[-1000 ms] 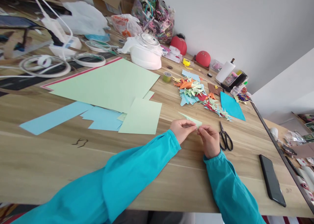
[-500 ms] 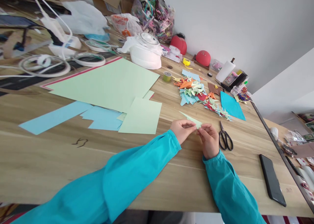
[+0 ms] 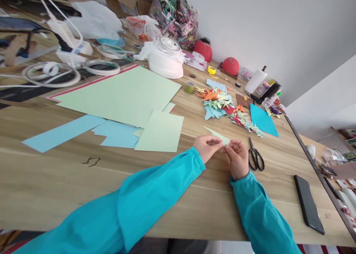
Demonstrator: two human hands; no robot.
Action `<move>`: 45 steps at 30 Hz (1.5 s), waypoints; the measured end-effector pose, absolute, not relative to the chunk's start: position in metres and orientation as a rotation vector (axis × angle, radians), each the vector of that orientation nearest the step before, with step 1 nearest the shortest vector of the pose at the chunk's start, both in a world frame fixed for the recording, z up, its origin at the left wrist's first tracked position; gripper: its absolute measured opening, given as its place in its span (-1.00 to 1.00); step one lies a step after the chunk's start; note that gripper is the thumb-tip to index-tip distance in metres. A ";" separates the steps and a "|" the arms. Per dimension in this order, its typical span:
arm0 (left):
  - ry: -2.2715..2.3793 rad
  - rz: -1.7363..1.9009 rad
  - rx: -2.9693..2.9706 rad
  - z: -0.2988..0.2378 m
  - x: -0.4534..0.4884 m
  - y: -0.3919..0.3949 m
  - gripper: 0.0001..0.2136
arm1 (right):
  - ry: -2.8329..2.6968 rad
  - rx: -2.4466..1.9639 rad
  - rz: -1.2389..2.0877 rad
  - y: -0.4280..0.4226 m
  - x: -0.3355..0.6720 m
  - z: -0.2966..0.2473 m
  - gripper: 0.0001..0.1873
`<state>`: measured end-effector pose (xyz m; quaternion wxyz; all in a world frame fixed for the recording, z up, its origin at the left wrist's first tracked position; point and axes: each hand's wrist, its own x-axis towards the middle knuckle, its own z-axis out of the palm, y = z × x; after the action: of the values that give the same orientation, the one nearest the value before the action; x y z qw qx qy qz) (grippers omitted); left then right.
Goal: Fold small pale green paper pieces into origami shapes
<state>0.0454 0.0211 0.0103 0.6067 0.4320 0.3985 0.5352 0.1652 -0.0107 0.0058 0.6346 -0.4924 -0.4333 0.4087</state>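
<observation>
Between my two hands is a small piece of folded pale green paper, its narrow point reaching up to the left. My left hand pinches its near edge between thumb and fingers. From the other side my right hand pinches the same paper, with the fingertips of both hands almost meeting. Part of the paper is hidden behind the fingers. Black-handled scissors lie just right of my right hand, blades pointing away. Beyond the hands is a pile of small folded paper figures in orange, green, blue and red.
To the left lie a large green sheet, a smaller green sheet and blue paper strips. A phone rests near the right edge. Farther back are a thread spool, a turquoise sheet and a white wrapped bundle.
Hardly anything differs. Both hands keep their pinch on the folded green paper, which has shifted very slightly to the right.
</observation>
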 end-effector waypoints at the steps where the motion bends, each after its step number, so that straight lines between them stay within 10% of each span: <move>1: 0.910 1.231 0.979 0.011 0.045 0.021 -0.90 | -0.997 -1.124 0.922 -0.011 0.166 0.006 -0.70; 45: 0.898 1.245 1.002 0.009 0.048 0.019 -0.86 | -1.294 -1.296 0.895 -0.012 0.167 0.012 -0.71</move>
<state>0.0475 0.0195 0.0086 0.6086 0.4339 0.3886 0.5389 0.1675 -0.0122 0.0116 0.5241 -0.5416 -0.5405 0.3741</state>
